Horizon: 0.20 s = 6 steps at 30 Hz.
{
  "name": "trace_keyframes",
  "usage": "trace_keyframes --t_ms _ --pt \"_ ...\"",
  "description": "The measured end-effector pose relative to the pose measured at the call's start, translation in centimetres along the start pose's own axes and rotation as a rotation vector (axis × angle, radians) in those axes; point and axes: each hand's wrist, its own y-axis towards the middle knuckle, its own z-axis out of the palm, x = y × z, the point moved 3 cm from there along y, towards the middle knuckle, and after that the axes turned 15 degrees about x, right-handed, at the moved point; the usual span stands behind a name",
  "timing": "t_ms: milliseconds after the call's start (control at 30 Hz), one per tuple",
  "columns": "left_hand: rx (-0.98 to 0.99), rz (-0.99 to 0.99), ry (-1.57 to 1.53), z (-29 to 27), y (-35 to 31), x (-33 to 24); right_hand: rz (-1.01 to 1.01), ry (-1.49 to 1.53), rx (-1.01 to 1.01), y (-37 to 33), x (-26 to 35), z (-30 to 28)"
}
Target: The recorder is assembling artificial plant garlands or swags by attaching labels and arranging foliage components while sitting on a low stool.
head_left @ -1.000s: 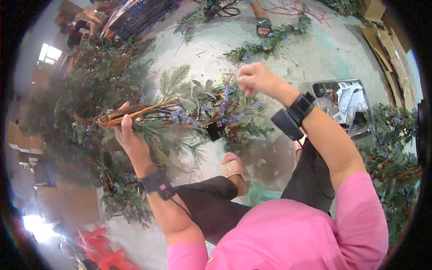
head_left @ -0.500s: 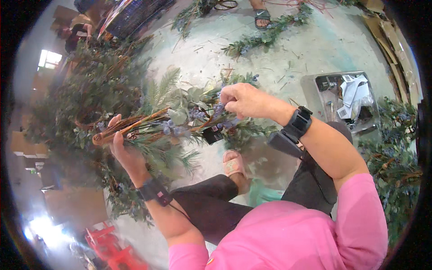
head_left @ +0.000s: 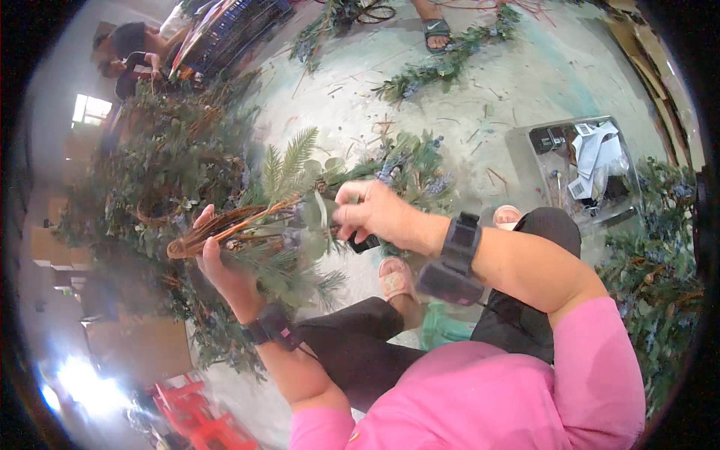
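A twig wreath with green leaves, pine needles, a fern frond and small cones is held up before me, seen nearly edge-on. My left hand supports its bundled brown twig end, thumb on the near side and fingers on the far side. At the leafy part, my right hand is closed, its fingertips curled in among round grey-green leaves; what they pinch is hidden. A pale leaf stands just beside those fingertips. Below the right hand hangs a small black tag.
A large greenery heap fills the left. At right stands a clear plastic bin with papers, beside more greenery. A garland lies on the floor by another person's sandaled foot. A blue crate and people are at upper left.
My right hand has moved left and slightly down, from the blue berries to the round leaves. My left hand keeps its hold, shifted slightly right and down. A second person shows more at upper left.
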Motion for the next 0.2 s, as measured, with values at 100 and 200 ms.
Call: trace_keyframes --t_ms 100,200 --pt "0.028 0.004 -0.052 -0.5 0.0 0.5 -0.188 -0.453 0.073 -0.1 -1.6 0.9" --pt "0.013 -0.021 -0.065 -0.9 -0.2 0.8 -0.273 -0.701 0.039 -1.1 -2.3 2.4"
